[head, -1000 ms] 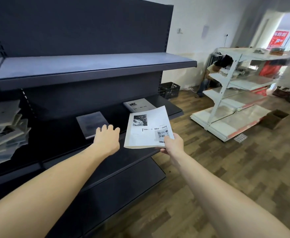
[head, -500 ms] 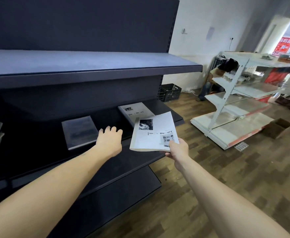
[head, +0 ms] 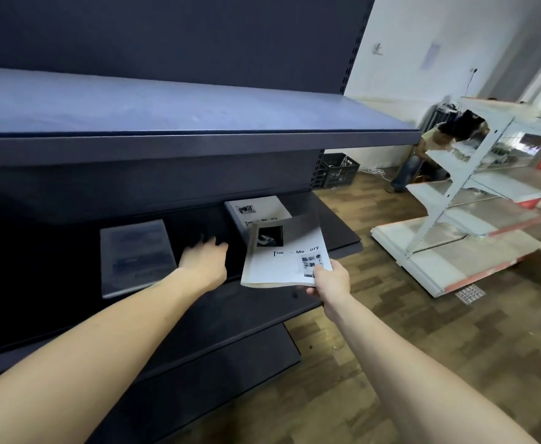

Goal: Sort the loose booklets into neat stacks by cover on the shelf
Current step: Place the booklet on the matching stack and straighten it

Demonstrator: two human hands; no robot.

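My right hand (head: 328,280) pinches the near right corner of a white booklet (head: 283,256) with a black photo on its cover, held just above the front of the dark middle shelf (head: 342,232). A matching white booklet (head: 256,213) lies on that shelf right behind it, partly covered. To the left lies a grey-covered booklet (head: 136,256). Between the two lying booklets my left hand (head: 203,261) reaches over the shelf with fingers stretched forward and holds nothing.
A wide dark upper shelf (head: 198,129) overhangs the middle one. A lower shelf (head: 230,357) juts out below. To the right stand a white shelving unit (head: 474,193), a person crouching behind it (head: 435,145), a black crate (head: 339,169) and wooden floor.
The view has shifted right and closer; the loose pile at the left is out of sight. My right hand has carried the white booklet toward the matching one. My left hand has reached further in.
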